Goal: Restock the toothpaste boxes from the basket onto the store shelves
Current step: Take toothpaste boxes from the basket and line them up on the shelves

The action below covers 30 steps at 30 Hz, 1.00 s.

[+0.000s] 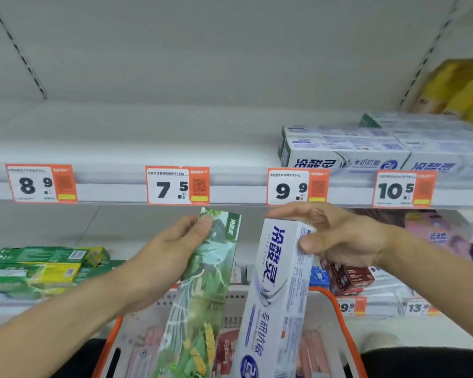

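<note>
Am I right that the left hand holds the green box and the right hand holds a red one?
Not quite. In the head view the left hand does hold the green box, but the right hand holds a white box with blue lettering, not a red one.

A shop: white shelves [137, 148] edged with orange price tags [177, 185], stacked toothpaste boxes [344, 152].

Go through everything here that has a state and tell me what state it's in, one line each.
Left hand: grips the green box near its top.
Right hand: grips the white box at its top.
Green box: upright, tilted, held over the basket.
White box: upright, tilted, held over the basket.
Basket: holds more boxes.
Upper shelf: bare at left and middle, white boxes stacked at right.
</note>
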Tool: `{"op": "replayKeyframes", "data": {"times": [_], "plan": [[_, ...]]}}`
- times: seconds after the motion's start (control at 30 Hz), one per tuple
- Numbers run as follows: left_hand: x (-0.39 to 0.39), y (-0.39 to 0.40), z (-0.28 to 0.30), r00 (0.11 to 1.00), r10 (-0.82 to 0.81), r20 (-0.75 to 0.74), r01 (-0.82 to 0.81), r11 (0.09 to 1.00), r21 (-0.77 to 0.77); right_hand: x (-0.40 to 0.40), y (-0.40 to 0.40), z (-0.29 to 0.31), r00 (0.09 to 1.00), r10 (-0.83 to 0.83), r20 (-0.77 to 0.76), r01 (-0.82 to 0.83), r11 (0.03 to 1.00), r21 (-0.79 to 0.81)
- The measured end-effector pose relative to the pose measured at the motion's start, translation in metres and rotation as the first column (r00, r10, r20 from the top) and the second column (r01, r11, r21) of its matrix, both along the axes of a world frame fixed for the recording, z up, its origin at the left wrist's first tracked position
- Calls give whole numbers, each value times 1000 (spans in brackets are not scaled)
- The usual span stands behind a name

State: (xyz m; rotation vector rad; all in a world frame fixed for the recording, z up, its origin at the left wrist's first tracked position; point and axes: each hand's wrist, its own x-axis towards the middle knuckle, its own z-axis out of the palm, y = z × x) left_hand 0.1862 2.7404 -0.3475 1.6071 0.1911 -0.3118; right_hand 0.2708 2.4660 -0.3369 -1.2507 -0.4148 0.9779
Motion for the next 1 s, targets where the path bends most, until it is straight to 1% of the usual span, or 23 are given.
{"op": "replayKeyframes", "data": {"times": [0.07, 0.1, 0.2, 0.27, 0.37, 0.43, 0.47, 0.53, 0.67, 0.77, 0.83, 0.87, 0.93, 1.0], "plan": [[1, -14, 1, 1000, -2, -10, 2, 999, -35, 0, 1, -1, 995, -97, 7, 97, 995, -17], [0, -20, 0, 1000, -10, -18, 10, 1000, -27, -1, 4, -2, 990, -138, 1, 138, 990, -27], [1, -28, -4, 1000, -21, 11, 20, 998, 64, -3, 13, -4, 963, -271, 2, 270, 959, -89], [3, -28, -8, 1000, -22, 1, 22, 997, 80, -4, 18, -4, 947, -322, 11, 321, 939, -126], [3, -31, -4, 993, -118, -30, 120, 991, 66, -8, 24, -1, 928, -373, 9, 370, 918, -141], [0, -36, -3, 980, -199, -26, 200, 978, 54, -13, 27, 0, 919, -394, 3, 391, 912, -127], [-1, -38, -2, 978, -210, -19, 210, 977, 30, -15, 29, 0, 914, -405, -2, 402, 909, -113], [-3, -41, -3, 984, -178, 4, 178, 984, -29, -17, 31, 0, 904, -428, -3, 426, 900, -93], [0, -44, -2, 999, -40, 30, 44, 987, -155, -29, 43, 1, 875, -483, 13, 483, 874, -58], [3, -45, -2, 999, 50, 14, -47, 983, -179, -40, 54, 1, 828, -558, 55, 561, 825, -66], [2, -46, -1, 995, 99, 9, -96, 982, -165, -46, 59, 1, 826, -552, 114, 562, 822, -89], [2, -46, 0, 992, 125, 9, -122, 980, -154, -49, 60, 2, 841, -519, 151, 536, 838, -107], [1, -45, 1, 987, 162, 22, -158, 979, -126, -53, 60, 4, 878, -395, 269, 450, 874, -184], [0, -42, 1, 985, 173, 20, -169, 978, -121, -52, 56, 6, 887, -278, 370, 397, 868, -300]]}}
